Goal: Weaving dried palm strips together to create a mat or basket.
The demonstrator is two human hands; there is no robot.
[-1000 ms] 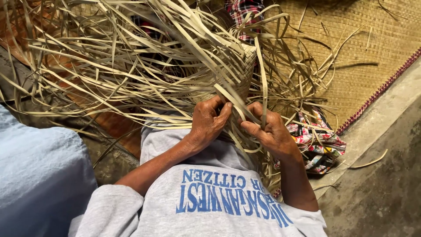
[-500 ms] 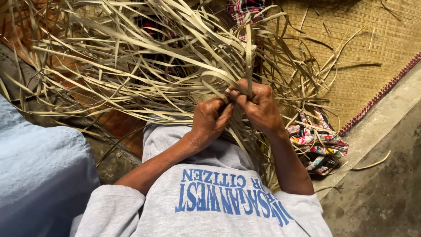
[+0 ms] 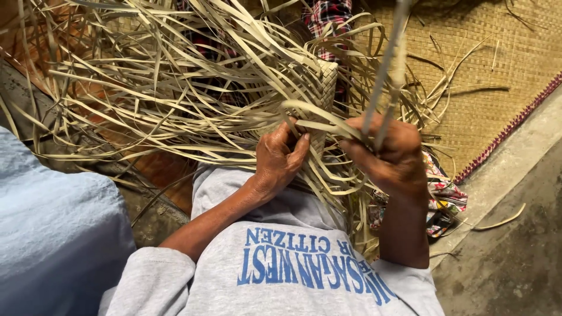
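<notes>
A half-woven piece of pale dried leaf strips [image 3: 325, 88] lies across my lap, with a big tangle of loose strips [image 3: 175, 88] fanning out to the left and far side. My left hand [image 3: 281, 158] rests on the weave's near edge, thumb and fingers pinching a strip that arches to the right. My right hand [image 3: 389, 155] is closed around two long strips [image 3: 386, 52], which rise steeply toward the camera and blur near the top edge.
A woven straw mat [image 3: 497, 76] with a red-edged border covers the ground at the right, beside a bare concrete floor [image 3: 515, 257]. Patterned cloth [image 3: 445, 196] lies under my right arm and checked cloth [image 3: 328, 14] beyond the weave. A light blue fabric mass [image 3: 52, 234] fills the lower left.
My right hand has left the weave's edge, closed on two strips and drawn them up toward the camera. My left hand stays on the weave.
</notes>
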